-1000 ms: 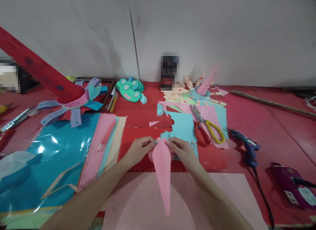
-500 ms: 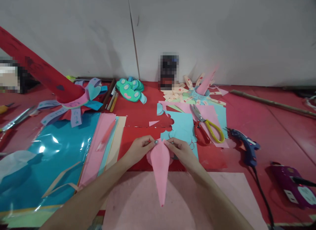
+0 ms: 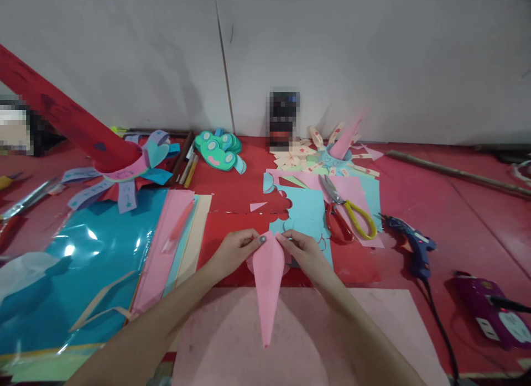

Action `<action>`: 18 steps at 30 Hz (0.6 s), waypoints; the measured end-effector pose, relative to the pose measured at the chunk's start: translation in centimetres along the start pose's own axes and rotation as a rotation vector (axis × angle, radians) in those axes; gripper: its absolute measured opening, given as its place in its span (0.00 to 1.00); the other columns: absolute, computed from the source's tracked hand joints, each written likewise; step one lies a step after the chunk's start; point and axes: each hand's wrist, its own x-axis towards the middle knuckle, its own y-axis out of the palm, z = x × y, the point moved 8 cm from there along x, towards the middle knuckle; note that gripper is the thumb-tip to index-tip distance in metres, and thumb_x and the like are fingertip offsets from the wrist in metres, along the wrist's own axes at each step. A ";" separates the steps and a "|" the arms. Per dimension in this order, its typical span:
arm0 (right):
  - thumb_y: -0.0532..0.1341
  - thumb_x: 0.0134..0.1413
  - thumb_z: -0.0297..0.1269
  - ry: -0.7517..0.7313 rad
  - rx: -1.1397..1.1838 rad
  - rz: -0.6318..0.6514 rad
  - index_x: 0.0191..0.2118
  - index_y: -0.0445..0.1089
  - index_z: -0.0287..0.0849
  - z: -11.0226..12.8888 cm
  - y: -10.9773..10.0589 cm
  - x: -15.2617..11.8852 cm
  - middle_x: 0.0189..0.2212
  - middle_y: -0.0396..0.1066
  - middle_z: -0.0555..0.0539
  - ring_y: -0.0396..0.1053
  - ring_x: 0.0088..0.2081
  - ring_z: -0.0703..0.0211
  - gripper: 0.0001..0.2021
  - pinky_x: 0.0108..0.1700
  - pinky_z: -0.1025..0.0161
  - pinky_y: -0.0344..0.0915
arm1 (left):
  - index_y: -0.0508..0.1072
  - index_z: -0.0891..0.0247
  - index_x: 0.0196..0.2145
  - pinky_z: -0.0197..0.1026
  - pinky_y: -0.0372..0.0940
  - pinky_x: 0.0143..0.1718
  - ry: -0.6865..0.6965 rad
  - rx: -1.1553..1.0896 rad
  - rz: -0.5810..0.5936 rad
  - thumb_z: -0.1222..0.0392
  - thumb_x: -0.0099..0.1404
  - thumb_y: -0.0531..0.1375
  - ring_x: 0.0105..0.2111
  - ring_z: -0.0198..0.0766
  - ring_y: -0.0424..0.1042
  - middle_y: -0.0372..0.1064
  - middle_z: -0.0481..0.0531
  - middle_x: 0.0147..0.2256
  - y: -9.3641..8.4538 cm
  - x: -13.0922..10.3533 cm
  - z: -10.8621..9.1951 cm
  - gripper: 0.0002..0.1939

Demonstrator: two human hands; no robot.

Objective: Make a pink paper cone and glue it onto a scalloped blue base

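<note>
A pink paper cone (image 3: pixel 269 286) is held between my two hands, its narrow tip pointing toward me and its wide end away. My left hand (image 3: pixel 238 252) pinches the left side of the wide rim between thumb and fingers. On the opposite side of that rim, my right hand (image 3: pixel 305 252) pinches the paper in the same way. Under the cone's tip lies a large pale pink sheet (image 3: pixel 373 330). Just beyond my hands are cut light blue paper (image 3: pixel 307 209) and scissors (image 3: pixel 342 203) with one red and one yellow handle.
A glue gun (image 3: pixel 410 242) and a purple power strip (image 3: pixel 493 311) with cords lie at right. Left are a blue plastic-wrapped pack (image 3: pixel 103 253), stacked paper and a tall red paper cone (image 3: pixel 78 120). Green paper cutouts (image 3: pixel 219 151) and a wooden stick (image 3: pixel 456 170) lie near the wall.
The cone's tip has swung slightly to the left. Both hands keep their pinch on the rim in nearly the same place.
</note>
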 end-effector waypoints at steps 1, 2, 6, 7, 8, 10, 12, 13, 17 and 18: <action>0.60 0.48 0.57 -0.008 -0.011 0.003 0.26 0.67 0.43 0.1 0.0 0.0 0.20 0.59 0.55 0.55 0.23 0.66 0.20 0.27 0.66 0.54 | 0.62 0.62 0.22 0.33 0.54 0.24 -0.002 -0.001 0.009 0.46 0.63 0.54 0.22 0.30 0.56 0.56 0.42 0.19 0.1 0.0 0.0 0.19; 0.60 0.48 0.57 -0.015 -0.020 0.004 0.26 0.67 0.43 0.0 0.0 0.0 0.20 0.59 0.55 0.54 0.23 0.66 0.20 0.27 0.66 0.54 | 0.62 0.62 0.22 0.33 0.53 0.24 -0.006 0.000 0.019 0.46 0.63 0.54 0.22 0.30 0.56 0.56 0.42 0.19 0.2 0.0 0.1 0.19; 0.60 0.48 0.56 -0.005 -0.029 0.005 0.25 0.66 0.42 -0.5 0.0 0.0 0.20 0.55 0.55 0.51 0.23 0.66 0.19 0.26 0.67 0.51 | 0.61 0.62 0.21 0.34 0.54 0.26 -0.018 -0.006 0.061 0.47 0.63 0.53 0.22 0.30 0.58 0.57 0.42 0.20 0.5 -0.1 0.2 0.19; 0.60 0.48 0.56 -0.001 -0.025 0.009 0.25 0.65 0.42 -0.7 0.0 0.0 0.20 0.54 0.55 0.51 0.23 0.67 0.20 0.26 0.67 0.50 | 0.62 0.62 0.22 0.34 0.55 0.26 -0.019 -0.012 0.066 0.47 0.63 0.53 0.23 0.31 0.58 0.57 0.43 0.20 0.6 -0.1 0.2 0.19; 0.60 0.49 0.56 0.005 -0.021 0.017 0.25 0.65 0.42 -0.8 0.1 0.0 0.20 0.54 0.55 0.51 0.23 0.67 0.20 0.26 0.67 0.50 | 0.62 0.62 0.22 0.34 0.55 0.26 -0.019 -0.020 0.066 0.47 0.63 0.53 0.23 0.31 0.59 0.57 0.43 0.20 0.6 -0.1 0.1 0.19; 0.60 0.49 0.57 0.021 -0.011 0.037 0.25 0.64 0.42 -1.0 0.2 -0.1 0.20 0.54 0.56 0.51 0.23 0.67 0.20 0.26 0.66 0.50 | 0.62 0.62 0.22 0.34 0.55 0.26 -0.018 -0.027 0.060 0.46 0.63 0.53 0.23 0.31 0.58 0.57 0.43 0.21 0.6 -0.1 0.1 0.18; 0.60 0.48 0.57 0.033 -0.006 0.048 0.25 0.64 0.43 -1.0 0.4 -0.1 0.20 0.53 0.56 0.50 0.23 0.66 0.21 0.26 0.66 0.49 | 0.60 0.62 0.22 0.34 0.53 0.25 -0.017 -0.023 0.057 0.46 0.62 0.53 0.23 0.30 0.56 0.55 0.42 0.21 0.6 -0.1 0.1 0.19; 0.60 0.48 0.58 0.031 -0.010 0.045 0.25 0.64 0.43 -0.9 0.4 -0.1 0.20 0.53 0.56 0.50 0.23 0.66 0.21 0.26 0.66 0.49 | 0.59 0.62 0.21 0.33 0.52 0.25 -0.015 -0.021 0.054 0.46 0.62 0.53 0.23 0.30 0.55 0.54 0.42 0.21 0.5 0.0 0.1 0.19; 0.59 0.49 0.57 -0.019 -0.045 0.031 0.25 0.65 0.42 -0.4 0.2 -0.1 0.21 0.57 0.54 0.53 0.25 0.66 0.21 0.28 0.66 0.51 | 0.57 0.62 0.20 0.33 0.50 0.24 -0.011 -0.009 0.045 0.45 0.62 0.53 0.22 0.29 0.52 0.51 0.41 0.20 0.4 0.0 0.2 0.21; 0.59 0.49 0.58 -0.021 -0.045 0.037 0.25 0.65 0.42 -0.4 0.3 0.0 0.21 0.57 0.54 0.53 0.25 0.66 0.21 0.28 0.66 0.51 | 0.57 0.62 0.20 0.33 0.50 0.24 -0.011 -0.005 0.043 0.45 0.62 0.53 0.22 0.29 0.52 0.51 0.41 0.20 0.4 0.0 0.2 0.21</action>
